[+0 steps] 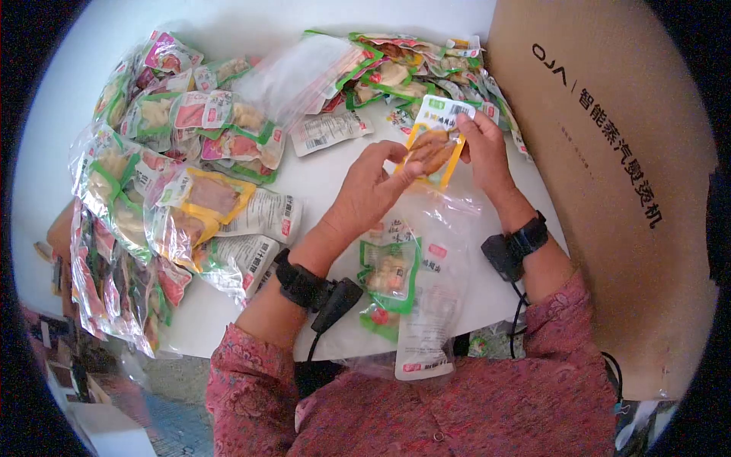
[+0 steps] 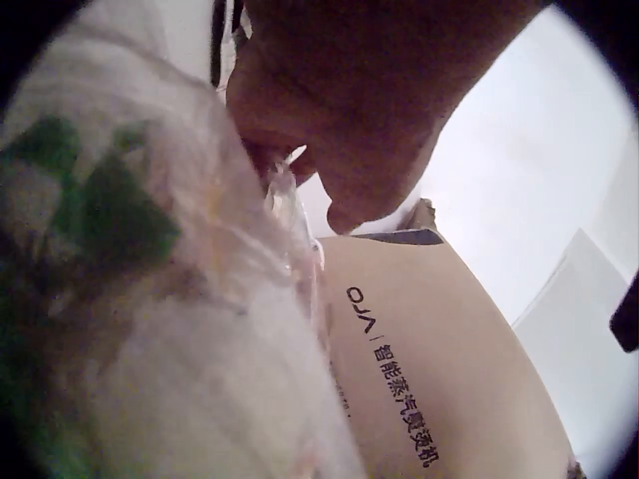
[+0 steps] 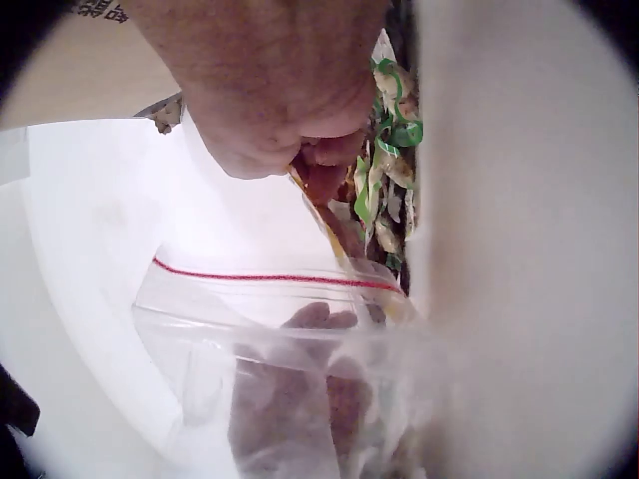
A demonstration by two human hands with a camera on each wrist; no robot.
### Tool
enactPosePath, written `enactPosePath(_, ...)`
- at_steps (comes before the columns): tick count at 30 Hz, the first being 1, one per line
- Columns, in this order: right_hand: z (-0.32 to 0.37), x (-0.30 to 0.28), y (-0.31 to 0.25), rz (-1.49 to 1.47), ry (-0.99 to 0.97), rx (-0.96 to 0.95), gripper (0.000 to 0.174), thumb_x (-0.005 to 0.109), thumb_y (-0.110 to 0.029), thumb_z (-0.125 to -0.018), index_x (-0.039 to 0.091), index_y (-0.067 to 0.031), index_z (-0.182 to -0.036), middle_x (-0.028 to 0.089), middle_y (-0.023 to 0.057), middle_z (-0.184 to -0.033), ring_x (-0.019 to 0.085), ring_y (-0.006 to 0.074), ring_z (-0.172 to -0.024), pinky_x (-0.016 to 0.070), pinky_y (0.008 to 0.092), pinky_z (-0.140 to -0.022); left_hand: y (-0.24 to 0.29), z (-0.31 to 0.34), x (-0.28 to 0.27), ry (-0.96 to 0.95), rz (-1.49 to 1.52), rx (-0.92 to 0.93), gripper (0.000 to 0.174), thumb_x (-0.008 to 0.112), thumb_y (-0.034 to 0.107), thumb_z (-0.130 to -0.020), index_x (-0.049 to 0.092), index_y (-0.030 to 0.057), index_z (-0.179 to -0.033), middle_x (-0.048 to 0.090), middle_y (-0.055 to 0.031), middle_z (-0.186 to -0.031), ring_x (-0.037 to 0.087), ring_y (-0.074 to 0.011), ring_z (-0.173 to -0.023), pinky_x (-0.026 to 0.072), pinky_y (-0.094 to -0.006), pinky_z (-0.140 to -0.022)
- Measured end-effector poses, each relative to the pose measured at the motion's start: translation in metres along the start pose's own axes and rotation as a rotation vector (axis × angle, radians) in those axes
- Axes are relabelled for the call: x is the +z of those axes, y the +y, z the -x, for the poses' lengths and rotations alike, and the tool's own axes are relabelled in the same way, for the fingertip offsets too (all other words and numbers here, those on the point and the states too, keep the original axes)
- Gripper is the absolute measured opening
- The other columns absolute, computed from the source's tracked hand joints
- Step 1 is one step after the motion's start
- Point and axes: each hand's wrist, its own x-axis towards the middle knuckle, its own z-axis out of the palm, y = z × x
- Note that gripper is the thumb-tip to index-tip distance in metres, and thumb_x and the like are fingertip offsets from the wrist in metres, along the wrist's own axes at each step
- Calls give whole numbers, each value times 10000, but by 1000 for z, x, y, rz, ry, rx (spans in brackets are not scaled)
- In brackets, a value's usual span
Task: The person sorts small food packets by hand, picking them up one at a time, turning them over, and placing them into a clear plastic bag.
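A yellow-edged food packet (image 1: 438,141) with a white top is pinched at its upper right by my right hand (image 1: 489,156). My left hand (image 1: 369,186) grips the mouth of a clear zip bag (image 1: 434,263), its thumb over the packet's lower left. Inside the bag hang a green-edged packet (image 1: 387,278) and a white printed packet (image 1: 426,335). In the right wrist view, the bag's red zip line (image 3: 280,277) crosses below my right hand (image 3: 270,90), and the yellow packet's lower end meets the bag's mouth. The left wrist view shows my left hand (image 2: 349,100) pinching clear plastic (image 2: 290,205).
Filled clear bags of packets (image 1: 190,129) pile up on the white table's left. More packets (image 1: 396,72) and empty-looking zip bags (image 1: 304,72) lie at the back. A white packet (image 1: 331,132) lies in front of them. A large cardboard box (image 1: 601,198) stands at the right.
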Motion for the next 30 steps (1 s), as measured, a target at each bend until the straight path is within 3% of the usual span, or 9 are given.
enactPosePath(5, -3, -3, -1, -71, -4, -4, 173, 479, -232, -851, 511, -62, -868, 464, -24, -632, 408, 37, -476, 325, 180, -393, 22, -1, -12, -382, -201, 27, 165, 577, 171, -818, 576, 10, -857, 558, -17, -772, 496, -63, -667, 412, -204, -583)
enactPosePath(7, -1, 1, -2, -143, -42, 26, 186, 480, -193, -837, 512, -55, -957, 483, -12, -649, 422, 50, -480, 331, 190, -394, 29, -1, -11, -259, -339, 142, 121, 555, 123, -823, 582, 5, -822, 558, -13, -737, 498, -67, -677, 413, -209, -593)
enactPosePath(9, 3, 5, -6, -180, -65, 49, 214, 481, -173, -830, 512, -51, -1002, 493, -6, -658, 429, 57, -483, 333, 194, -394, 32, -1, -12, -245, -213, 87, 111, 550, 114, -823, 580, 8, -818, 556, -13, -718, 493, -67, -669, 413, -214, -594)
enactPosePath(11, 7, 8, -15, -48, -278, 47, 238, 486, -126, -815, 499, -61, -1044, 515, 5, -686, 461, 62, -515, 368, 199, -416, 39, -3, -16, -194, -190, 67, 89, 541, 96, -818, 568, 13, -799, 547, -5, -684, 483, -65, -657, 411, -222, -596)
enactPosePath(16, 23, 22, -11, -145, -514, 169, 282, 509, -98, -812, 482, -69, -1091, 552, 18, -738, 521, 86, -584, 430, 199, -488, 24, -8, -18, -40, -240, 85, 89, 544, 91, -814, 558, 15, -772, 527, 5, -667, 473, -69, -638, 400, -216, -578)
enactPosePath(19, 27, 27, -4, -231, -605, 186, 284, 538, -193, -820, 521, -51, -1065, 585, 39, -809, 560, 109, -662, 457, 219, -533, 17, -11, -19, 18, -186, 88, 85, 545, 88, -812, 556, 15, -769, 512, 16, -652, 455, -63, -612, 383, -207, -554)
enactPosePath(21, 29, 20, -10, 55, -967, 217, 352, 551, -299, -811, 561, -22, -1029, 596, 70, -920, 581, 129, -769, 482, 254, -630, 14, -12, -20, 35, -109, 85, 82, 546, 87, -810, 557, 17, -769, 504, 20, -644, 441, -58, -595, 372, -202, -539)
enactPosePath(28, 35, 28, -14, -34, -1118, 234, 420, 540, -372, -810, 582, -1, -1003, 599, 91, -967, 577, 139, -842, 462, 268, -745, 9, -14, -20, 29, 66, 32, 88, 540, 100, -812, 564, 28, -767, 493, 30, -636, 420, -48, -575, 353, -196, -510)
enactPosePath(30, 27, 25, 1, -8, -1055, 34, 391, 539, -338, -820, 575, 9, -996, 595, 96, -982, 568, 142, -854, 458, 265, -746, 0, -15, -18, 42, 95, 52, 90, 534, 101, -814, 565, 29, -770, 494, 27, -637, 426, -51, -576, 357, -198, -509)
